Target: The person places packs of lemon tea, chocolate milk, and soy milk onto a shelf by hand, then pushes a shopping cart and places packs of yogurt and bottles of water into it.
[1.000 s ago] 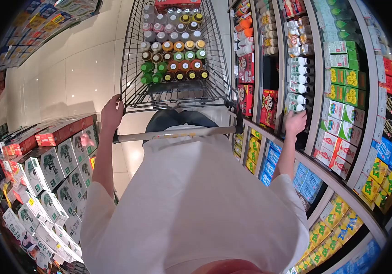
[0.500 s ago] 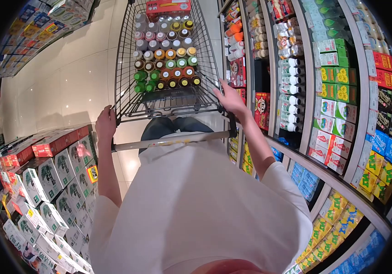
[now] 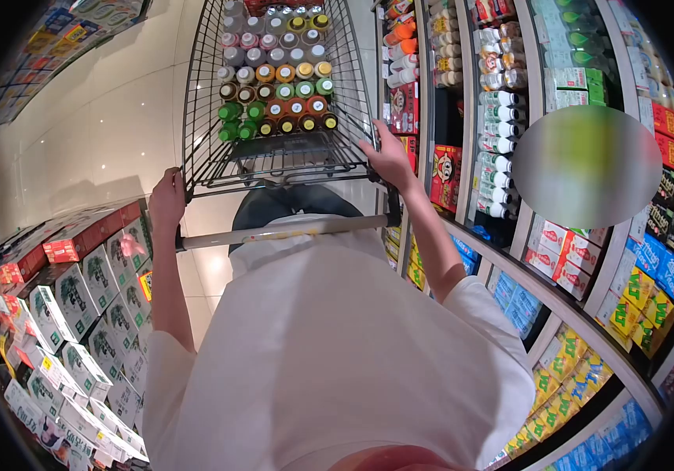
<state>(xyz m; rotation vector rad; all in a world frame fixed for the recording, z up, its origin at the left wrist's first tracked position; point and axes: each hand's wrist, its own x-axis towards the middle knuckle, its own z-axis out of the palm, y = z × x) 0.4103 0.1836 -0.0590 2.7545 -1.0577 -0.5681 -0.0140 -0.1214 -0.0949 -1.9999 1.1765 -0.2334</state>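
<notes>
A black wire shopping cart [image 3: 234, 185] stands in front of me, its grey handle bar [image 3: 290, 232] across my waist. My left hand [image 3: 168, 198] is closed around the cart's left side, just ahead of the bar. On the opposite side my right hand [image 3: 390, 159] grips the cart's frame near the basket's rear corner, thumb laid toward the basket. Inside the basket, rows of upright bottles [image 3: 283, 72] with green, orange, white and yellow caps fill the far part. A red package [image 3: 274, 6] shows partly behind them at the top edge.
Shelves on the right hold white bottles [image 3: 498, 153], yellow packs [image 3: 642, 302] and blue packs [image 3: 659, 255]. A blurred oval covers part of them. Stacked white cartons [image 3: 78, 302] and red boxes [image 3: 78, 242] stand close on my left. Pale tiled floor [image 3: 101, 118] runs beside the cart.
The cart and both hands sit slightly farther left and higher in view. The red package has slid mostly out at the top. A blurred oval now covers part of the right shelves.
</notes>
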